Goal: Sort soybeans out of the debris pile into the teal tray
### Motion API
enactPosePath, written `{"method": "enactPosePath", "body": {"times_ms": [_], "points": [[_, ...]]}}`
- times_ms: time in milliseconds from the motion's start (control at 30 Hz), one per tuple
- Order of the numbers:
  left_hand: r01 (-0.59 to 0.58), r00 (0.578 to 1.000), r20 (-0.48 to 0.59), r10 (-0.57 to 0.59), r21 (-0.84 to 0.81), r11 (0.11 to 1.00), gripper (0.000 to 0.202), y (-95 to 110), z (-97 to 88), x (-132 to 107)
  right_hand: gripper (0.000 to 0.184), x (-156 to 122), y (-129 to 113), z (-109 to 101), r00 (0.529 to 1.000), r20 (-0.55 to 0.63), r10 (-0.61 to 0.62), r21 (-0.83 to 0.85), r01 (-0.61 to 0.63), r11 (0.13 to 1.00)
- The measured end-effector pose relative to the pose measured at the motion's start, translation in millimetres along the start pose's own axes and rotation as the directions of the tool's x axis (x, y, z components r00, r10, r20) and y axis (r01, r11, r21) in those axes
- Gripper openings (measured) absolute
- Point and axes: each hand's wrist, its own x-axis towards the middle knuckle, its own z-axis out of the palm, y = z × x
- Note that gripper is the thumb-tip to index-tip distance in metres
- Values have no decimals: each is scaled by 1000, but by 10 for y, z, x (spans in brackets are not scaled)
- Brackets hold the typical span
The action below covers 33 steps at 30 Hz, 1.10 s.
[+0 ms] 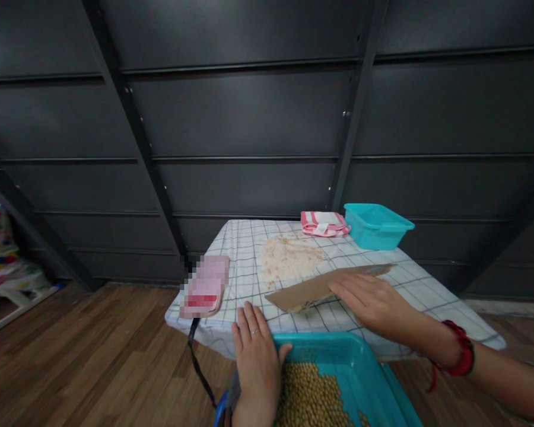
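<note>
1. Dark panelled wall (249, 112) fills my head feed; checked cloth covers the table (244, 234), with a teal bin (376, 238) and striped towel (324, 224) at far right.
2. Pale, crumb-flecked spread (289, 260) lies mid-table; cardboard strip (300, 293) slants just on its near right side.
3. Right hand (374, 302): I read it as gripping the cardboard strip, fingers together over its face, thumb hidden.
4. Left hand (258, 356): fingers outstretched, uncurled, at the far left corner of the near teal tray (356, 362) of beans (309, 394); pressure on the rim, cannot tell.
5. Handling note: I judge a flush lower edge, shallow tilt and light, even pressure best; pressing hard could ruck the cloth.
</note>
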Motion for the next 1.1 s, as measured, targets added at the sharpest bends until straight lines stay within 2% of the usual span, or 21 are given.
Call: {"method": "enactPosePath", "body": {"times_ms": [267, 467, 767, 933, 1100], "points": [[17, 998, 66, -19, 26, 1000, 80, 26, -34, 21, 34, -49, 23, -91, 1000, -2, 17, -42, -17, 999], [38, 997, 62, -38, -1, 999, 82, 27, -22, 8, 29, 12, -20, -13, 1000, -1, -3, 32, 3, 999], [21, 999, 47, -22, 22, 1000, 80, 28, -19, 6, 36, -139, 13, -134, 1000, 15, 8, 30, -9, 1000], [7, 999, 43, -9, 39, 999, 80, 24, -21, 5, 31, -51, 49, -73, 999, -34, 16, -2, -16, 1000], [9, 998, 54, -11, 47, 999, 79, 29, -18, 9, 30, 6, -18, -38, 1000, -8, 6, 49, -6, 999]]}}
